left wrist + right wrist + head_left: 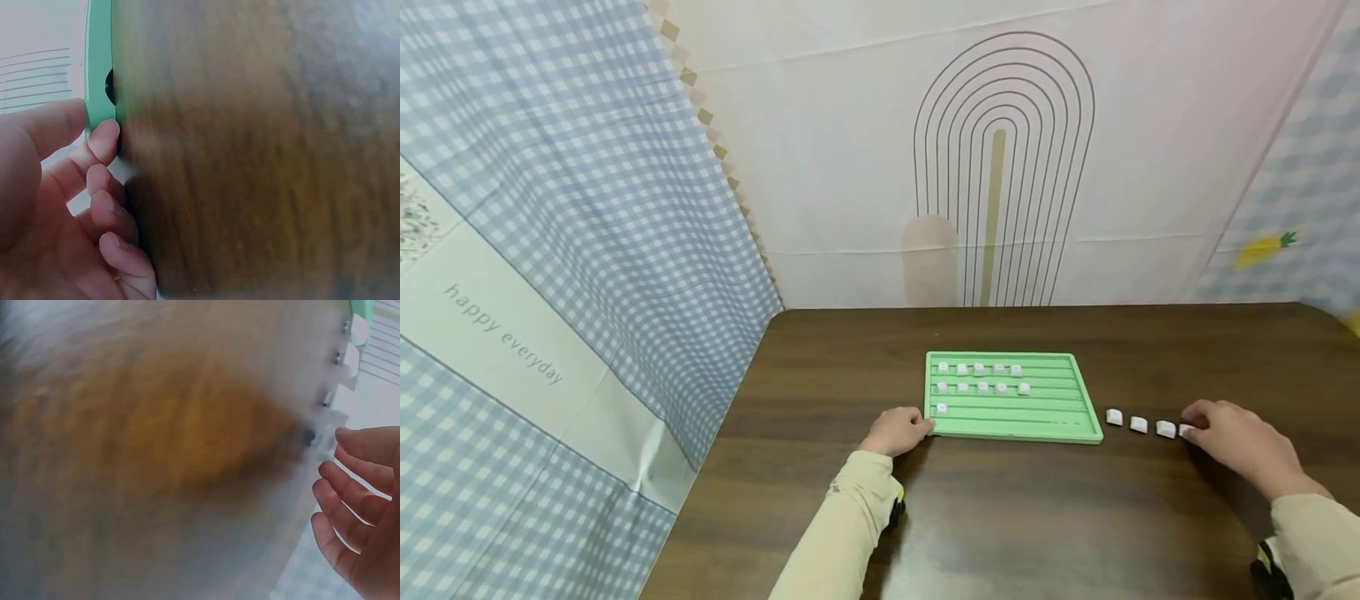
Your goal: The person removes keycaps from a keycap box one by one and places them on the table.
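Observation:
A light green ridged tray (1060, 426) lies on the table with several small white keycaps (982, 388) in rows on its left side. At its front left corner my left hand (897, 431) grips the rim between thumb and index finger; the other fingers curl loosely in the left wrist view. Right of the tray, three white keycaps (1138, 425) stand in a line on the wood. The right hand (1243, 442) pinches another keycap (1184, 430) at the right end of that line, partly hidden by the fingers. In the right wrist view the thumb meets this keycap (325, 434).
A brown wooden table (1015, 517) bears everything. Behind it hangs a pale cloth (842, 167) with arch lines, and a blue checked cloth (602, 192) hangs at the left. Both forearms reach in over the front of the table.

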Available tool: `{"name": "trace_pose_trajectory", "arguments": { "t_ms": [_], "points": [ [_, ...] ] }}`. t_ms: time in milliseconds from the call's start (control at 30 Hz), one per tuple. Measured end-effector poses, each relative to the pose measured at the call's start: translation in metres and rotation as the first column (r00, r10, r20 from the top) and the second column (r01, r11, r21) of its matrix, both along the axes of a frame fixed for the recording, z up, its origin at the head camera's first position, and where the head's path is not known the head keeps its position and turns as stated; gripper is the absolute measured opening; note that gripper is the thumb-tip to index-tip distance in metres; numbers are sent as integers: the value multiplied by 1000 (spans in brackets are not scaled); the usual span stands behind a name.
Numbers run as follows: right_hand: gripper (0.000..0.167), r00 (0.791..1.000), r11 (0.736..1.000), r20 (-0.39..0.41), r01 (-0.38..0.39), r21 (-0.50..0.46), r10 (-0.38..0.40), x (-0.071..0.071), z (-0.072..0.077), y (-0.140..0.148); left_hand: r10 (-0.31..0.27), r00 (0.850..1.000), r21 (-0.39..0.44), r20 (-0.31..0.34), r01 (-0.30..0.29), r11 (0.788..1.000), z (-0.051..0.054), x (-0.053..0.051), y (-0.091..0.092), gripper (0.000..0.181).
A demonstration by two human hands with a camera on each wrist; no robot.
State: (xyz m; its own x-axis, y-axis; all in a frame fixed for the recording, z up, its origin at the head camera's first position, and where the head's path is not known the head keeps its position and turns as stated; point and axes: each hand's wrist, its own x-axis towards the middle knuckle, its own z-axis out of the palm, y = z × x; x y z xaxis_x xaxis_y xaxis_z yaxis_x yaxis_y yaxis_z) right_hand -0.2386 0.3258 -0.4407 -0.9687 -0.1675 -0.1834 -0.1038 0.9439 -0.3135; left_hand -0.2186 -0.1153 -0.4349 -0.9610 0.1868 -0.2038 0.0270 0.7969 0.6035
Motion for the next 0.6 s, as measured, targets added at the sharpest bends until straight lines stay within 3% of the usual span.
{"name": "trace_pose_trajectory", "arguments": {
  "t_ms": [133,333,600],
  "points": [
    [40,998,1000,-61,-12,-16,11,-1,10,-18,3,1000,-10,4,-3,1000,0,-1,0,39],
    [33,988,997,-148,-56,-53,47,-8,22,-70,-8,1000,1,2,8,1000,1,-1,-2,39],
    [29,972,985,-208,-136,-105,112,-20,17,-138,-10,1000,-1,13,10,1000,2,1,-1,37]
  ]
}}
